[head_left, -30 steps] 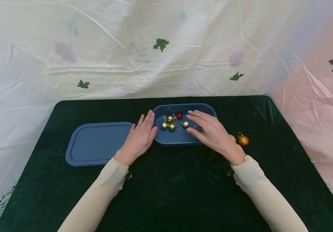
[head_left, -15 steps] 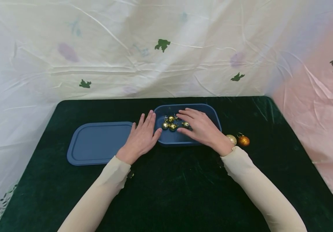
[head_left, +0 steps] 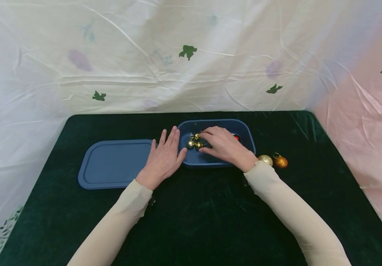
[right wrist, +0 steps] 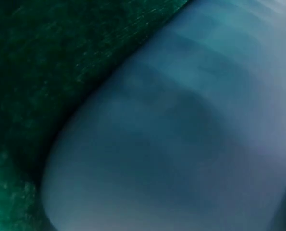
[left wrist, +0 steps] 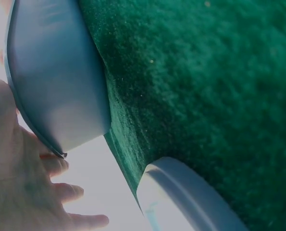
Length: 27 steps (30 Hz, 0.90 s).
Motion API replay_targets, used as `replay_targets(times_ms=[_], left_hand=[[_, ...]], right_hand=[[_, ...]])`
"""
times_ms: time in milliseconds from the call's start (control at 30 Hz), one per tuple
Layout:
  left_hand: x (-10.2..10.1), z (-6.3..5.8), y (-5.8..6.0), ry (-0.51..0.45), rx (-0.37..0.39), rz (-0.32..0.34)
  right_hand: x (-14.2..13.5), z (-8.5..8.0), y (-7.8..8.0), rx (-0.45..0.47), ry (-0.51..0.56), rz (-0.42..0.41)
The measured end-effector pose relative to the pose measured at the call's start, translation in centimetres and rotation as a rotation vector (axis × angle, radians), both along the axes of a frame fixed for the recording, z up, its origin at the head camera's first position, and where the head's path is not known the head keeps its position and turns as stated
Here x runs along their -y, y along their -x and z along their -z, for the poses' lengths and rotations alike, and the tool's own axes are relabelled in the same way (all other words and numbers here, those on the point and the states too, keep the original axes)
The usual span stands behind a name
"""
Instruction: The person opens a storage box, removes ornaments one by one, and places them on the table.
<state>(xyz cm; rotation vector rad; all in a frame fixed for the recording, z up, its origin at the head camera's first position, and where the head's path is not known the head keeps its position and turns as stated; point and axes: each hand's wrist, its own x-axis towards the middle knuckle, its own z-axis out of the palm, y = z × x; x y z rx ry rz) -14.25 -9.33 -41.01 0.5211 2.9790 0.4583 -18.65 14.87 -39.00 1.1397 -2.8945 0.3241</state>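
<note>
A blue rectangular container (head_left: pixel 191 161) holds several small bauble ornaments, among them a pale gold bauble (head_left: pixel 190 144), a shiny gold bauble (head_left: pixel 199 145) and a partly hidden red bauble (head_left: pixel 236 137). Over its left rim lies my left hand (head_left: pixel 162 160), fingers straight and spread. The left wrist view shows that hand (left wrist: pixel 18 168) right at the rim of the container (left wrist: pixel 61 72). My right hand (head_left: pixel 225 146) reaches into the container from the right, thumb and forefinger apart beside the gold baubles. Only the container's outer wall (right wrist: pixel 157 144) and green cloth fill the right wrist view.
A flat blue lid (head_left: pixel 114 164) lies left of the container, partly under the left hand. Right of the container sit a pale glittery bauble (head_left: pixel 265 160) and an orange bauble (head_left: pixel 280 161). Dark green cloth (head_left: pixel 194 221) covers the table; a patterned white curtain (head_left: pixel 144 55) hangs behind.
My right hand has moved left and deeper over the container, toward the gold baubles, hiding some. The red bauble now shows to the right of the hand. My left hand has stayed at the rim.
</note>
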Motion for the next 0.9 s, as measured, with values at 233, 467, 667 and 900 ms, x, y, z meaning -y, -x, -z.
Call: replay_targets(times_ms=[233,467,667,900], left_hand=[[-0.1,0.1,-0.1,0.02,-0.001,0.002],[-0.1,0.1,-0.2,0.013,0.0,-0.002],[0.0,0.1,-0.2,0.009,-0.015,0.004],[0.0,0.1,-0.3,-0.002,-0.013,0.007]], right_hand=[[0.6,0.4,0.5,0.015,-0.036,-0.015],[0.8,0.7,0.8,0.028,-0.047,-0.016],[1.1,0.9,0.8,0.027,-0.059,-0.019],[1.2,1.0,0.9,0.056,-0.045,-0.009]])
